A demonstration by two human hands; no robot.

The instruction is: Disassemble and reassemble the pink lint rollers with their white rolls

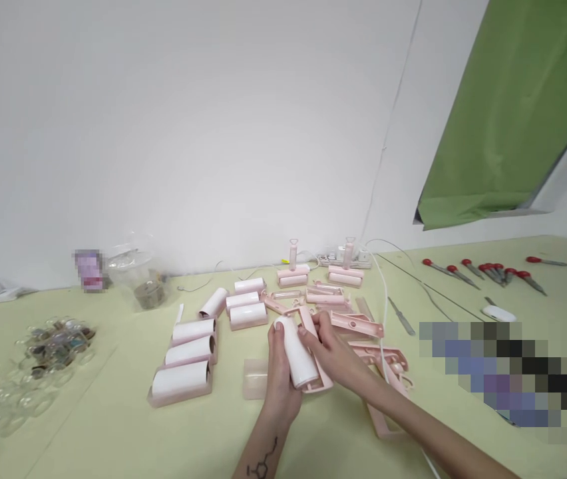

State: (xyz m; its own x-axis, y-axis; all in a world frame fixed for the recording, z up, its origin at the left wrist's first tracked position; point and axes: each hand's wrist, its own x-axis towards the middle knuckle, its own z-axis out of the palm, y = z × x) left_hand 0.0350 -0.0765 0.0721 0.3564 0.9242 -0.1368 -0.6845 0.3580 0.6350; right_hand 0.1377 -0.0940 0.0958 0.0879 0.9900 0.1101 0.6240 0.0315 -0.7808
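My left hand [279, 372] is wrapped around a white lint roll [296, 354] from its left side, thumb near the upper end. Against the roll's right side lies a pink lint roller frame [324, 380], gripped by my right hand [327, 339] with the thumb over it. The roll sits at least partly within the frame; whether it is fully seated I cannot tell. Beside my left hand a clear pinkish cover [255, 379] rests on the table. More pink roller frames [356, 324] lie just beyond and right of my right hand, with a white cable [384, 319] across them.
Several white rolls in clear covers [182, 379] stand at the left. Two pink lint rollers [293, 274] stand near the wall by a power strip [346, 261]. Red-handled tools [463, 274] lie at the right. Glass domes [56, 346] and a plastic bag [138, 276] are far left.
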